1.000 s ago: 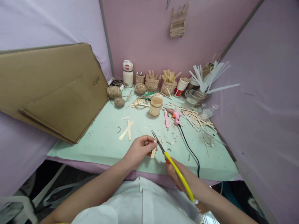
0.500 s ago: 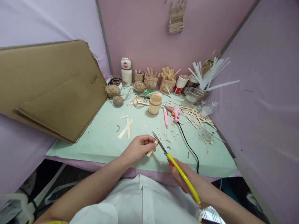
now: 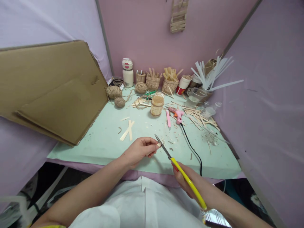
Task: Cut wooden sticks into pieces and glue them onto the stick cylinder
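Note:
My left hand point(image 3: 140, 150) pinches a small piece of pale wooden strip point(image 3: 159, 144) between thumb and fingertips; the fingers hide part of it. My right hand point(image 3: 185, 179) grips long scissors point(image 3: 189, 182) with yellow handles and grey metal blades. The blades point up and to the left, close beside the strip at my left fingertips. On the table left of my left hand, two wooden strips point(image 3: 130, 130) lie crossed, with a shorter strip point(image 3: 124, 118) just behind them. Ahead stands a small round wooden cup point(image 3: 156, 108).
A pink glue gun point(image 3: 179, 116) with a black cord and a pink utility knife point(image 3: 168, 118) lie right of the cup. Thin sticks point(image 3: 201, 117) are heaped at right. Twine balls point(image 3: 114, 92), stick-filled holders point(image 3: 170, 85) and a white jar point(image 3: 128, 74) stand behind. Cardboard point(image 3: 54, 95) leans at left.
The length of strip that stuck out below my left fingers is no longer visible; only a short bit shows at the fingertips. The scissors have shifted very slightly.

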The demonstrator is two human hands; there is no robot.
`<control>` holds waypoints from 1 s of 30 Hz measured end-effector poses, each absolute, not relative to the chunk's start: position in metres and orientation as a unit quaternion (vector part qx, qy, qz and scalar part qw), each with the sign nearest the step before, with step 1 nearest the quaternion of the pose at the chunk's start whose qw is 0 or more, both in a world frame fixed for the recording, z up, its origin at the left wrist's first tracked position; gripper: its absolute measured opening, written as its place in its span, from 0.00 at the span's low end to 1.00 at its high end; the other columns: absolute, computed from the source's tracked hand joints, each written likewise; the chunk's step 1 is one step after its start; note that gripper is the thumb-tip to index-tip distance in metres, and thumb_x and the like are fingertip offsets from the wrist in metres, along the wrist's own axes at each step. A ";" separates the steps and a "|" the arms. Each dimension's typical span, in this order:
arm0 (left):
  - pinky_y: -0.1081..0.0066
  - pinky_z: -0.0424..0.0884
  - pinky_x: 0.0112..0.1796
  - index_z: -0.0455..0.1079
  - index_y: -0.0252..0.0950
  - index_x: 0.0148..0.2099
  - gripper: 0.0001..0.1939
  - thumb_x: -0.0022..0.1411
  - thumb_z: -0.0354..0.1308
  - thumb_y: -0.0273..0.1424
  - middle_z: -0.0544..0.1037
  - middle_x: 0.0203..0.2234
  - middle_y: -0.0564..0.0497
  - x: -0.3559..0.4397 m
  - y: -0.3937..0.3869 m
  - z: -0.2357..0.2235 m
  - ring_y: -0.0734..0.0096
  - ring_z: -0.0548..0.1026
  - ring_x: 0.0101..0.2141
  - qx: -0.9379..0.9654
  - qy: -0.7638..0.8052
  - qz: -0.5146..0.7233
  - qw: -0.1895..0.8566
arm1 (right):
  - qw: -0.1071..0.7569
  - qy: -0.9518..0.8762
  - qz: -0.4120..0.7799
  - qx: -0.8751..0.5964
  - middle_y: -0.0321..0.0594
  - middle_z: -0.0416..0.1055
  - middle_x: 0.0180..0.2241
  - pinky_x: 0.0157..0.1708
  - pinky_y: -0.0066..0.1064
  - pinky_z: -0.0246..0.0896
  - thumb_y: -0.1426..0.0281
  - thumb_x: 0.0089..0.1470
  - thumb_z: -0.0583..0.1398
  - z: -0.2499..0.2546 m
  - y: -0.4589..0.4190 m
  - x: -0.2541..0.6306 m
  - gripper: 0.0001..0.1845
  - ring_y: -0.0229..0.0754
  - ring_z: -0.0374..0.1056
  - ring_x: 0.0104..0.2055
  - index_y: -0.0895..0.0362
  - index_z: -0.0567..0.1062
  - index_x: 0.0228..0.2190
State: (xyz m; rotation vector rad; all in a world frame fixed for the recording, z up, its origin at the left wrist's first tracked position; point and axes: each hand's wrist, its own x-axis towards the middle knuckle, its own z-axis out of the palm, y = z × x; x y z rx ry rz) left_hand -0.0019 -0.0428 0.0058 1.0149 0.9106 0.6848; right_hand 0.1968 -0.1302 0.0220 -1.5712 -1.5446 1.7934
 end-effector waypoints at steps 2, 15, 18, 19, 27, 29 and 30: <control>0.76 0.52 0.21 0.71 0.33 0.29 0.13 0.46 0.63 0.39 0.65 0.17 0.56 -0.002 -0.043 0.006 0.81 0.59 0.18 0.460 0.413 0.306 0.724 | 0.144 -0.550 0.617 -0.544 0.32 0.54 0.24 0.17 0.23 0.44 0.50 0.57 0.48 0.023 -0.131 0.197 0.21 0.31 0.46 0.22 0.56 0.62 0.31; 0.77 0.51 0.21 0.72 0.31 0.32 0.12 0.49 0.62 0.36 0.65 0.17 0.57 -0.007 -0.043 0.006 0.82 0.59 0.19 0.474 0.394 0.277 0.737 | 0.122 -0.588 0.589 -0.541 0.31 0.54 0.24 0.25 0.27 0.50 0.52 0.58 0.46 0.030 -0.132 0.202 0.21 0.33 0.49 0.24 0.56 0.63 0.30; 0.77 0.51 0.22 0.71 0.31 0.31 0.11 0.49 0.62 0.36 0.65 0.17 0.56 -0.006 -0.043 0.007 0.81 0.59 0.20 0.479 0.397 0.272 0.734 | 0.133 -0.607 0.572 -0.535 0.33 0.56 0.25 0.28 0.29 0.51 0.54 0.59 0.47 0.026 -0.132 0.205 0.19 0.35 0.51 0.27 0.56 0.62 0.29; 0.77 0.51 0.22 0.71 0.31 0.31 0.11 0.49 0.62 0.35 0.65 0.17 0.56 -0.006 -0.043 0.007 0.81 0.60 0.20 0.479 0.398 0.271 0.734 | 0.135 -0.614 0.567 -0.533 0.34 0.56 0.26 0.28 0.29 0.51 0.55 0.59 0.47 0.025 -0.133 0.206 0.18 0.36 0.51 0.27 0.56 0.62 0.29; 0.77 0.51 0.22 0.72 0.32 0.31 0.10 0.50 0.62 0.35 0.65 0.17 0.56 -0.006 -0.041 0.009 0.81 0.59 0.20 0.493 0.401 0.261 0.726 | 0.139 -0.603 0.580 -0.530 0.33 0.55 0.25 0.27 0.27 0.49 0.54 0.60 0.46 0.019 -0.133 0.212 0.18 0.35 0.50 0.26 0.56 0.61 0.29; 0.77 0.51 0.22 0.72 0.32 0.31 0.11 0.49 0.62 0.35 0.64 0.16 0.57 -0.006 -0.040 0.009 0.81 0.58 0.20 0.500 0.404 0.257 0.722 | 0.134 -0.586 0.606 -0.521 0.31 0.53 0.23 0.24 0.26 0.47 0.53 0.60 0.45 0.021 -0.131 0.213 0.20 0.34 0.47 0.24 0.56 0.60 0.29; 0.77 0.51 0.22 0.72 0.32 0.31 0.11 0.49 0.62 0.36 0.64 0.16 0.57 -0.007 -0.039 0.010 0.81 0.58 0.20 0.502 0.406 0.256 0.720 | 0.130 -0.576 0.620 -0.516 0.30 0.52 0.23 0.23 0.26 0.47 0.52 0.60 0.44 0.022 -0.130 0.213 0.20 0.33 0.47 0.23 0.55 0.60 0.30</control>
